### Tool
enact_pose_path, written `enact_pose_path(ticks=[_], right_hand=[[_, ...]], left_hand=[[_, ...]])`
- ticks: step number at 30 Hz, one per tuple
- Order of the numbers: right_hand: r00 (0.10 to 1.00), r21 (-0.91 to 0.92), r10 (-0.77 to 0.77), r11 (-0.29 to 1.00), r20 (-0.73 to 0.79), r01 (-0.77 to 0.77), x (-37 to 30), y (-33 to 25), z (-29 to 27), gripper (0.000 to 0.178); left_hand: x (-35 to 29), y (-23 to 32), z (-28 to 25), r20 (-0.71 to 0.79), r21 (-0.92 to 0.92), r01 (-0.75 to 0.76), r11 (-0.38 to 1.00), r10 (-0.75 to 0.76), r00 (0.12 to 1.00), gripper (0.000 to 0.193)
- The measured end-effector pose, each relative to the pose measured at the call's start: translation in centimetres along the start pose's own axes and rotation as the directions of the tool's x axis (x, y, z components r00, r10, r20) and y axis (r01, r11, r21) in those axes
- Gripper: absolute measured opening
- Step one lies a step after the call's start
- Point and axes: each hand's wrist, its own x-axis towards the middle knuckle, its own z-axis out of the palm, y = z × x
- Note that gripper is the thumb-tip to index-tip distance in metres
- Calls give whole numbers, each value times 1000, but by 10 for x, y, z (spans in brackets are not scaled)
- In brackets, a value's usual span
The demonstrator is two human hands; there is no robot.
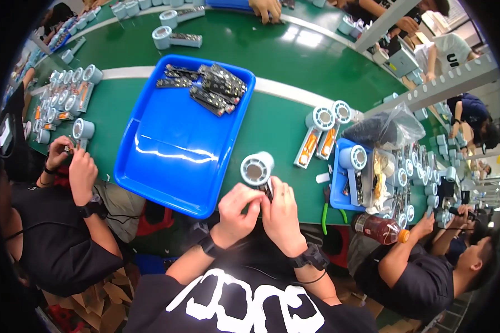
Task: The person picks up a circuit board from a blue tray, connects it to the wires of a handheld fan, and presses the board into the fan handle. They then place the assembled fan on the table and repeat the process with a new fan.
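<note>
A light-blue handheld fan [256, 168] with a round head and dark middle is held close in front of me, head pointing away. My right hand [281, 218] grips its handle, where a dark strip shows between the fingers. My left hand [239, 213] is closed, its thumb and fingertips pressed against the same handle. The fingers hide most of the handle and whatever small part lies between them. Just left of my hands stands a blue tray [166, 177], with a pile of black circuit boards [219, 83] at its far end.
Two fans with open handles [315, 141] lie at right, orange parts inside. Beyond my right hand are green-handled pliers [325, 213], a small blue bin [341, 191] and a drink bottle [378, 228]. Co-workers sit on both sides; a co-worker's hands [78, 166] work at left.
</note>
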Motion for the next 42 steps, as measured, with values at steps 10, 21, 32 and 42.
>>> enact_pose_path(ticks=[10,21,32,42], right_hand=[[985,-2,-119,993,-124,120,295,41,-7,34],[970,-531,-200,841,-136,99,410,163,49,46],[986,-358,140,928,86,-101,195,19,-108,43],[969,-650,-200,719,145,246,169,35,-63,29]], left_hand=[[-14,42,-38,111,7,-53,999,52,992,20],[-48,65,-44,212,69,-31,997,16,977,21],[26,78,-76,473,144,-118,982,36,880,16],[173,-41,-104,443,661,-336,671,12,896,28]])
